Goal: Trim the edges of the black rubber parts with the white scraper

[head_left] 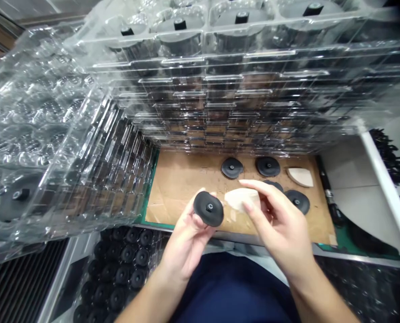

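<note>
The left hand (190, 240) gripped a black disc (203, 211) while the right hand (282, 224) pinched a pale pad (236, 197) just beside it, apparently for wiping, which called for light contact next.

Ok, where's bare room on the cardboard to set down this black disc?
The left of the cardboard is bare, bordered by the left tray stack, rear tray stack and left hand. The right is crowded with black discs and a pale wedge. A smaller patch lies right of the rightmost disc.
</note>
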A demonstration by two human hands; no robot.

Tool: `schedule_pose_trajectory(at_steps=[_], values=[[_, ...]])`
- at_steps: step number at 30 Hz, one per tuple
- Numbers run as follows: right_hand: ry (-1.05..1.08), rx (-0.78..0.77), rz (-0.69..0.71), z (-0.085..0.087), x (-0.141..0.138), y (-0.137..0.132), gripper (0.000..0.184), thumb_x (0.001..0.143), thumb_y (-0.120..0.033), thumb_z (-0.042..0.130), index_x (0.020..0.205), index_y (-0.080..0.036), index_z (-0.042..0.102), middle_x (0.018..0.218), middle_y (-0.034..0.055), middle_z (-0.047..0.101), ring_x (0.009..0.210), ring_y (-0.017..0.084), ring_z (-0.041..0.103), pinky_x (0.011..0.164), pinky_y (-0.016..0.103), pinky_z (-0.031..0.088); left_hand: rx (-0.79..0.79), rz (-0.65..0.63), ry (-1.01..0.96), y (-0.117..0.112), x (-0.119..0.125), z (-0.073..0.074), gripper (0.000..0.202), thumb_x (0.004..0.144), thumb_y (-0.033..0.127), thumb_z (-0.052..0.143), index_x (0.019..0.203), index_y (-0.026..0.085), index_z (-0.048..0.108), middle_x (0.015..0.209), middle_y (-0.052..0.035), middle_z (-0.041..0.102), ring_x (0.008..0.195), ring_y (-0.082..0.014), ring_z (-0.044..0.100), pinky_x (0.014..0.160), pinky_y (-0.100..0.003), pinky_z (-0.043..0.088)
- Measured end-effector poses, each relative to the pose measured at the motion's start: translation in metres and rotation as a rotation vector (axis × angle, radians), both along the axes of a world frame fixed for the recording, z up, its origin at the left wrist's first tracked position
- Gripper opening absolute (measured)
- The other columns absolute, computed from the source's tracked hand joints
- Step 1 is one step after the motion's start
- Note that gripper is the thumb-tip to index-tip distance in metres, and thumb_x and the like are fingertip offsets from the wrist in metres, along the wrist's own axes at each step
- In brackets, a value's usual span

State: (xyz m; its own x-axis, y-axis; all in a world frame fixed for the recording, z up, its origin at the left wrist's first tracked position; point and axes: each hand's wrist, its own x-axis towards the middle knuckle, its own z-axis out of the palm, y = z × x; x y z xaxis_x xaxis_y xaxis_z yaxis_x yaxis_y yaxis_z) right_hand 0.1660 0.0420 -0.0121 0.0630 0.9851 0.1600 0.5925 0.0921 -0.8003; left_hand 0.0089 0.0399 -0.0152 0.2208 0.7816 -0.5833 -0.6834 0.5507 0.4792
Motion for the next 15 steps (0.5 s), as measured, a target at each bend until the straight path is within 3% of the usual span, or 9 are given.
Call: schedule_pose_trajectory(at_steps=[2,5,7,10,12,15], values=[[0.055,0.084,0.116,0.028,-0.01,-0.001,0.022,0.09,-0.019,0.048,0.11,-0.017,0.057,0.092,0.0059,0.065,0.076,0.015,0.062,0.066,0.026,0.052,-0.008,-0.057,-0.032,-0.001,0.004,0.002,0.041,0.063,0.027,0.081,0.102,0.02,0.069,0.103,-0.0047,0.071,0.092,-0.0168,0.066,0.08,-0.024,0.052],[0.043,-0.006,0.355,0.048,-0.019,0.0,0.02,0.088,-0.011,0.045,0.103,-0.017,0.058,0.089,0.0041,0.065,0.075,0.014,0.063,0.064,0.024,0.05,-0.046,-0.103,-0.019,-0.002,0.008,0.004,0.043,0.062,0.024,0.081,0.102,0.022,0.069,0.1,-0.003,0.071,0.087,-0.0153,0.066,0.075,-0.021,0.052],[0.039,-0.058,0.401,0.049,-0.02,0.003,0.02,0.088,-0.01,0.045,0.101,-0.018,0.058,0.091,0.0029,0.066,0.078,0.014,0.064,0.066,0.023,0.05,-0.035,-0.094,0.021,-0.002,0.009,0.006,0.048,0.058,0.023,0.083,0.103,0.023,0.068,0.097,-0.0016,0.071,0.086,-0.015,0.065,0.074,-0.02,0.051],[0.047,0.073,0.264,0.045,-0.022,0.004,0.021,0.09,-0.011,0.043,0.104,-0.014,0.058,0.092,0.0063,0.066,0.083,0.016,0.064,0.072,0.026,0.05,-0.001,-0.153,0.022,-0.002,0.009,0.009,0.037,0.06,0.022,0.082,0.095,0.018,0.07,0.083,-0.002,0.071,0.08,-0.0158,0.065,0.077,-0.023,0.051],[0.091,0.085,0.277,0.045,-0.023,0.0,0.021,0.089,-0.011,0.043,0.104,-0.012,0.058,0.089,0.0064,0.065,0.08,0.015,0.064,0.069,0.024,0.05,0.0,-0.18,0.013,-0.003,0.007,0.011,0.038,0.06,0.021,0.082,0.096,0.019,0.07,0.087,-0.0035,0.072,0.086,-0.0174,0.066,0.082,-0.025,0.051],[0.161,-0.064,0.383,0.049,-0.022,-0.006,0.019,0.087,-0.008,0.047,0.098,-0.017,0.059,0.085,0.0013,0.065,0.074,0.011,0.063,0.064,0.019,0.049,-0.021,-0.135,0.033,-0.003,0.004,0.013,0.054,0.051,0.02,0.087,0.102,0.024,0.07,0.101,-0.0032,0.072,0.095,-0.0181,0.065,0.083,-0.023,0.05]])
